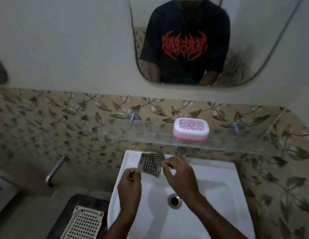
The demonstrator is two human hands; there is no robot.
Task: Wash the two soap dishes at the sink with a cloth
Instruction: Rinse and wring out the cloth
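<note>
Left hand (131,176) and right hand (179,173) each pinch the cloth (150,163) above the sink (219,187).
A careless reach could knock the dish (191,129) off its glass shelf (133,135).

Both hands are up over the back left part of the sink (224,171), close together but not touching. The left forearm (122,225) rises from the sink's front left edge, and the right forearm (219,216) slants in from its front right corner. The left hand (131,185) shows its back, its fingers curled in and thumb and forefinger pinching the left edge of the cloth (151,163). The right hand (181,176) sits slightly higher, with its fingers (165,165) bent to pinch the cloth's right edge. The fingertips are blurred, so the exact grip is hard to make out.
</note>
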